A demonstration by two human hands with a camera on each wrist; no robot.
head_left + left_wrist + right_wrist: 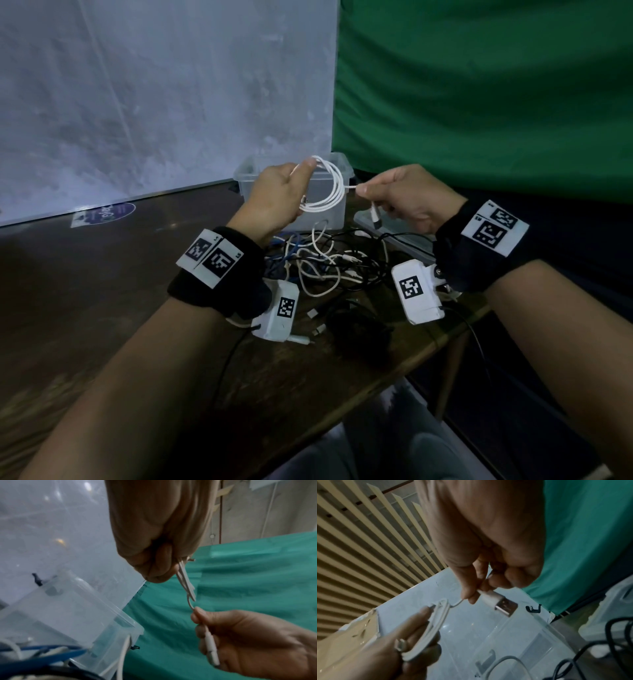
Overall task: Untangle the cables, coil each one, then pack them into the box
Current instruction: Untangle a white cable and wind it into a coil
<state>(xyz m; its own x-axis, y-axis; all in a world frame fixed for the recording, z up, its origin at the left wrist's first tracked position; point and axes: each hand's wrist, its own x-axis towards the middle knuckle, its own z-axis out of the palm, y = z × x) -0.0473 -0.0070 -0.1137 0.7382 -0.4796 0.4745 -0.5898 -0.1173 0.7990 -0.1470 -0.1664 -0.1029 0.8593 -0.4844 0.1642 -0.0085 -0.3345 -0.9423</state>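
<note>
Dark wooden counter (113,308) filling the lower frame, backed by a pale sheet on the left and a green cloth (479,96) on the right. Clear plastic box (329,219) standing open at the far edge of the counter, just by where pale sheet meets green cloth; clear lid (404,236) lying flat to its right, near the counter's right edge. Tangled heap of cables (325,263) sprawled on the counter just in front of the box: white, black and blue strands crossing over one another, a few loose plugs at the near side. Dark coiled bundle (359,329) lying closer in, near the right edge.

Up above the heap, in front of the box, both hands busy on one white cable (332,188). Left hand (277,202) clenched round several gathered loops of it, thumb on top, loops hanging as a ring to the right of the fist; from the right wrist view, loops (435,626) pressed under the thumb with a small metal connector (400,644) tucked against the fingers. Right hand (407,198) pinching the short free tail between thumb and forefinger, the other fingers curled in. White USB plug (501,603) poking out below the pinch, metal end bare and pointing down. Short length of cable running between the two hands, only lightly curved.
</note>
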